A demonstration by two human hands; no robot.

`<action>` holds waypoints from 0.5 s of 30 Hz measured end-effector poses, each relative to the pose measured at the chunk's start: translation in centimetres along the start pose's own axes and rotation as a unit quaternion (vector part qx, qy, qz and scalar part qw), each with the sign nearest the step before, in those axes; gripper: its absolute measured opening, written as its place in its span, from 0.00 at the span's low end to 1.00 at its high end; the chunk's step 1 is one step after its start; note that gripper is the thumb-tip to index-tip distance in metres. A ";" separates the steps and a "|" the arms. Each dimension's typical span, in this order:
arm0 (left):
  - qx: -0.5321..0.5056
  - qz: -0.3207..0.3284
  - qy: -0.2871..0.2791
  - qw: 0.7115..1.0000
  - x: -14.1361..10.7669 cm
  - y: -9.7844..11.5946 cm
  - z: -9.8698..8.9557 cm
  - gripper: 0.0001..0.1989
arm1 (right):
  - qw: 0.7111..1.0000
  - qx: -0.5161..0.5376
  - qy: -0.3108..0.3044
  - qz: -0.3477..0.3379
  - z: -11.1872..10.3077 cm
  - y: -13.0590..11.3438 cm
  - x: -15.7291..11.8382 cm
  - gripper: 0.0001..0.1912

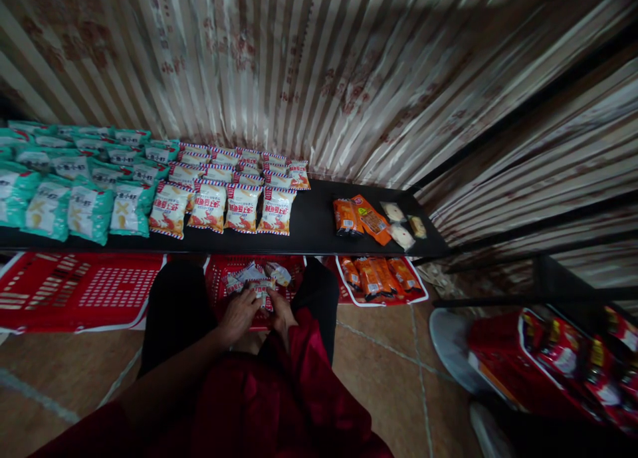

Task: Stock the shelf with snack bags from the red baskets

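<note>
Between my knees is a red basket [214, 275] with a few white-and-red snack bags [244, 276] in it. Over it, both hands hold one snack bag [262, 288], its printed face up. My left hand [240, 317] has its fingers closed on the bag's left side. On the right side, my right hand [282, 312] grips the same bag. Rows of matching white-and-red snack bags [242, 209] stand on the black shelf [314, 209] ahead, beside teal snack bags [87, 212] on the left.
Orange packets [347, 217] and small clear-wrapped pieces [393, 211] lie at the shelf's right end. Below are a red basket of orange packets [381, 275] and, at left, another red basket [119, 288]. Red packages [563, 345] fill a container at far right. A striped curtain [279, 59] hangs behind.
</note>
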State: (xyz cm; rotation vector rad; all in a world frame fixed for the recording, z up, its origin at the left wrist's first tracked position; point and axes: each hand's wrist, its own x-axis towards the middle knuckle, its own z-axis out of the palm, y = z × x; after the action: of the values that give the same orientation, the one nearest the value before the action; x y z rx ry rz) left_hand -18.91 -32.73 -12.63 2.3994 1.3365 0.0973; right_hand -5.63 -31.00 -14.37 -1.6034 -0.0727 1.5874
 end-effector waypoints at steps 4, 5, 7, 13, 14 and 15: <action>0.005 0.010 0.015 1.000 -0.3 -0.5 0.5 0.10 | 1.000 0.007 -0.005 -0.013 0.3 0.0 -0.4 0.06; 0.005 0.010 0.017 1.000 -0.3 -0.5 0.5 0.10 | 1.000 0.009 -0.005 -0.018 0.3 0.0 -0.4 0.06; 0.006 0.006 0.021 1.000 -0.5 -0.5 0.5 0.10 | 1.000 0.012 -0.002 -0.027 0.5 0.1 -0.4 0.06; 0.000 -0.012 0.031 0.999 -0.9 -0.2 -0.1 0.11 | 0.998 0.021 0.010 -0.055 0.8 0.4 -0.1 0.07; -0.007 -0.018 0.033 0.999 -1.0 -0.2 -0.2 0.11 | 0.998 0.023 0.014 -0.059 0.8 0.5 0.0 0.08; -0.014 -0.025 0.036 0.999 -1.1 -0.3 -0.2 0.11 | 0.998 0.026 0.018 -0.063 0.8 0.6 0.0 0.08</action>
State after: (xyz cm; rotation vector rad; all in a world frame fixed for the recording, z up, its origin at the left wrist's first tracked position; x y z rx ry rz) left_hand -19.75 -33.45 -12.45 2.3567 1.4180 0.1903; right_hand -6.61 -30.91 -14.60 -1.5564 -0.1109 1.4525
